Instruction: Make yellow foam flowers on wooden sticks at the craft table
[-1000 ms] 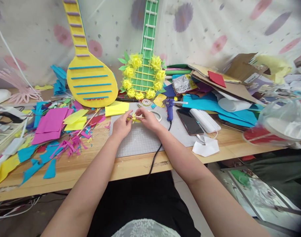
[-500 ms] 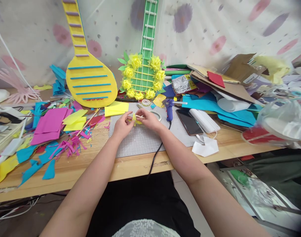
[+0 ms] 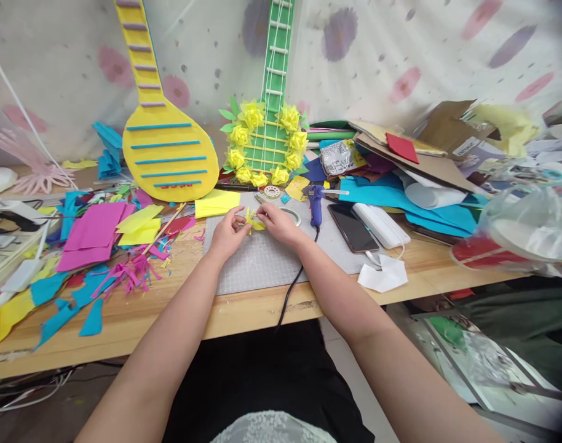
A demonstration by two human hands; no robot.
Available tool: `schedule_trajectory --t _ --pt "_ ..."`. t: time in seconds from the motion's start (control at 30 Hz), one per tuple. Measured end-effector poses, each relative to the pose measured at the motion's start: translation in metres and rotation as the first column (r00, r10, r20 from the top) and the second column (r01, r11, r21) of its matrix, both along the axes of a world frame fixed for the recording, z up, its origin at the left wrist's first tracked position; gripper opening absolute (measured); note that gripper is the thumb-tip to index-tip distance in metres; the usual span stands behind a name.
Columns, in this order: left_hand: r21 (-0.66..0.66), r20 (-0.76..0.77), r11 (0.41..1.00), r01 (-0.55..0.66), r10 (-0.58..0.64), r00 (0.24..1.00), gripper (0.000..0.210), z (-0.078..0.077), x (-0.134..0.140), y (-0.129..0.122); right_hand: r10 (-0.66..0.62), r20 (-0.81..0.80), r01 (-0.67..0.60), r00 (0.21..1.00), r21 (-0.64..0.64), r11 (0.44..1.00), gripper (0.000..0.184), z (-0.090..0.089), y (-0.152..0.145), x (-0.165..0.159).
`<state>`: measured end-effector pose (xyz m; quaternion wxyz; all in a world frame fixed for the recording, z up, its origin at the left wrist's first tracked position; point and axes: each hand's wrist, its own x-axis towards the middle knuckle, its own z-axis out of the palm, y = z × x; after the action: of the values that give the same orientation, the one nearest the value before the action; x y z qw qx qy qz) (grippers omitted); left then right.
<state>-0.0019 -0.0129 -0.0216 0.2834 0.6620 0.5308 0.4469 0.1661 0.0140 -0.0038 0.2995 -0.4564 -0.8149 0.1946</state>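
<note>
Above the grey cutting mat (image 3: 244, 271), my left hand (image 3: 229, 234) pinches a small yellow paper flower (image 3: 250, 219) between thumb and fingertips. My right hand (image 3: 278, 223) is closed at the flower's right side, its fingers round a thin pale stick that is mostly hidden now. Just behind the right hand lies a roll of white tape (image 3: 294, 215). A blue glue gun (image 3: 316, 206) rests on the mat to the right. Yellow paper sheets (image 3: 217, 203) lie beyond my left hand.
Against the back wall stand a yellow paper lute (image 3: 170, 154) and a green one (image 3: 267, 151) ringed with yellow flowers. Coloured paper scraps (image 3: 91, 237) cover the left side. A phone (image 3: 352, 227), a white power bank (image 3: 381, 224) and a bagged cup (image 3: 516, 234) are on the right.
The flower has turned and shows more spread petals between my hands. The pale stick by my right fingers shows less than before. Both arms stay nearly in place.
</note>
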Motion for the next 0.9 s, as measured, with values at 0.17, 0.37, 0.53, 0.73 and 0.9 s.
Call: schedule_trajectory --t 0.17,0.37,0.53,0.73,0.9 --pt "-0.005 0.0 0.999 -0.031 0.031 1.0 0.047 -0.001 -0.001 0.002 0.056 -0.002 -0.056 0.998 0.075 0.996 0.019 -0.005 0.004 -0.001" --pt "0.045 -0.07 0.995 -0.091 0.094 0.993 0.026 0.004 -0.002 -0.001 0.061 -0.012 -0.06 0.998 0.077 0.995 0.02 -0.003 -0.001 -0.005" --pt "0.045 -0.052 0.995 -0.093 0.096 0.994 0.027 0.005 -0.003 -0.001 0.004 -0.019 -0.004 1.0 0.018 1.0 0.018 -0.001 -0.005 -0.008" --pt "-0.001 -0.122 0.998 -0.058 0.057 0.991 0.039 0.006 -0.008 0.0 -0.049 0.021 0.048 0.999 0.03 0.998 0.018 0.0 -0.007 -0.011" --pt "-0.038 -0.093 0.998 -0.049 0.046 0.995 0.035 0.002 -0.011 0.004 -0.033 0.085 0.028 0.996 0.063 0.998 0.019 0.002 -0.01 -0.012"
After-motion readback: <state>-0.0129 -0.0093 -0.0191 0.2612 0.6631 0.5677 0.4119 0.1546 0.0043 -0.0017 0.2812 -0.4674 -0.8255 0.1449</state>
